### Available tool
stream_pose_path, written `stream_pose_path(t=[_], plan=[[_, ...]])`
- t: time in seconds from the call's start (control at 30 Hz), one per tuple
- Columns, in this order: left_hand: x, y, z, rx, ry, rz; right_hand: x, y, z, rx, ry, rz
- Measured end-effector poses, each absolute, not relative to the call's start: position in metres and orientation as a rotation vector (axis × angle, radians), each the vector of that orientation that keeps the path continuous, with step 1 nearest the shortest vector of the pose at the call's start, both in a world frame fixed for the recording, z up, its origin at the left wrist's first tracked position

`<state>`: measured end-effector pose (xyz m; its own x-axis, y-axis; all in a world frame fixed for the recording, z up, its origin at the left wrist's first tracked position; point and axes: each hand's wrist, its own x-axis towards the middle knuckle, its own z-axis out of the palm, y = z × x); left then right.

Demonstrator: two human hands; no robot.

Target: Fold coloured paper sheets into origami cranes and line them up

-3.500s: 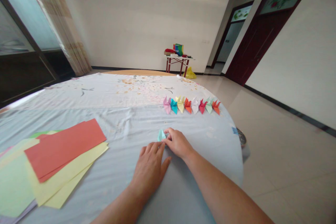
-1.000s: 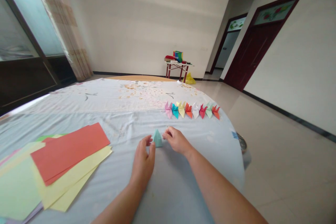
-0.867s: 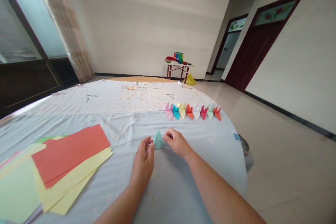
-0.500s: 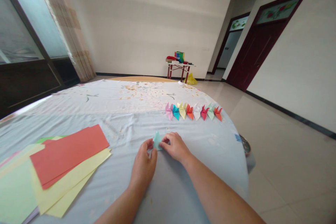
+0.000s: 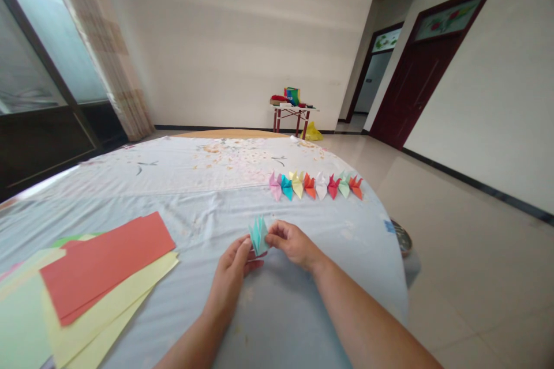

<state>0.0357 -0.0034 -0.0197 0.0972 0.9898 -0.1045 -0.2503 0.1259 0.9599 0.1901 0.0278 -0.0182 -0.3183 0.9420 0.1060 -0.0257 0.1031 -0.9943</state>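
A small light-blue folded paper piece [image 5: 259, 236] stands between my two hands, just above the pale blue tablecloth [image 5: 208, 202]. My left hand [image 5: 231, 274] pinches its left side with thumb and fingers. My right hand [image 5: 292, 244] pinches its right side, fingers curled. The piece shows several thin upright flaps. Beyond it, a row of several finished folded paper figures [image 5: 315, 185] in pink, teal, yellow, orange, white, red and green lies on the cloth.
A stack of flat paper sheets, red [image 5: 104, 262] on top of yellow [image 5: 116, 305] and green, lies at the left. The table's right edge [image 5: 396, 253] drops to a tiled floor. A small red-legged table [image 5: 293, 110] stands by the far wall.
The blue piece was pressed flat on the cloth under both hands; it now stands lifted between my fingertips, with its flaps spread upright. The view shifted slightly.
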Motion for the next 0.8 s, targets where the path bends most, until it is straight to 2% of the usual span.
stream_pose_path(t=[0.33,0.67,0.8], plan=[[0.036,-0.004,-0.020,0.916,0.946,1.114,0.189,0.028,-0.021,-1.086,-1.494,1.176],[0.038,-0.003,-0.022,0.882,0.937,1.125,0.184,0.020,-0.017,-1.189,-1.600,0.802],[0.037,-0.001,-0.024,0.841,0.928,1.143,0.182,0.016,-0.013,-1.159,-1.655,0.751]])
